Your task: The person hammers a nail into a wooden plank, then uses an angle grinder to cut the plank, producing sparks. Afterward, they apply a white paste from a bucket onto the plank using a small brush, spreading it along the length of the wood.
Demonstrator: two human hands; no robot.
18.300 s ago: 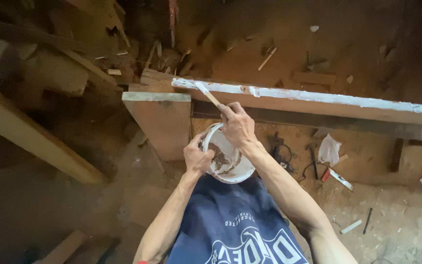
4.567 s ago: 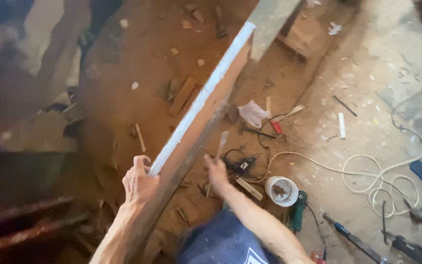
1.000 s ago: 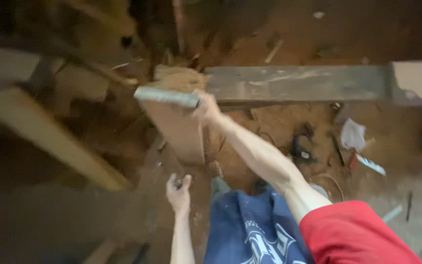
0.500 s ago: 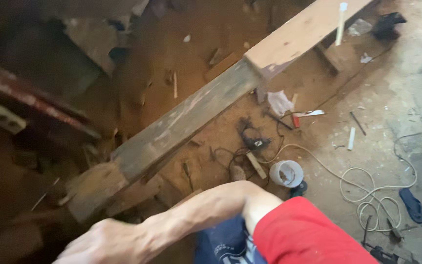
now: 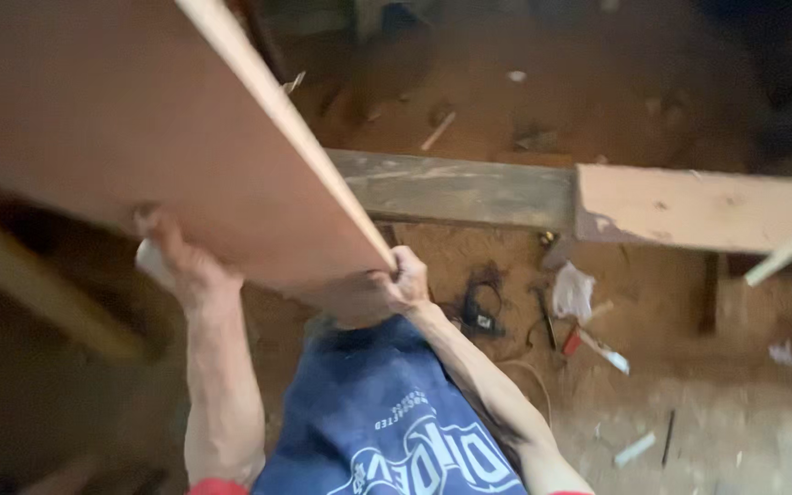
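the person is holding a big brown board (image 5: 139, 119) up in front of them. the board is tilted, and its pale thin edge is running from the top down toward the person's right hand (image 5: 402, 280). the right hand is curled tight around the low corner of the board. the left hand (image 5: 179, 261) is gripping the bottom edge of the board further along, with the fingers (image 5: 147, 218) pressing up against the flat brown side. a small pale thing is peeking out by that hand, but it is too blurry to tell what it is.

behind the board, a long wooden beam (image 5: 598, 197) is lying across the room, dark grey on one part and light on the other. a little white stick (image 5: 786, 252) is resting on its far end.

on the dusty floor near the beam, a crumpled white rag (image 5: 572, 291), a black tool (image 5: 480, 310) and some small scraps (image 5: 634, 449) are lying about. no tub or bucket is showing here.
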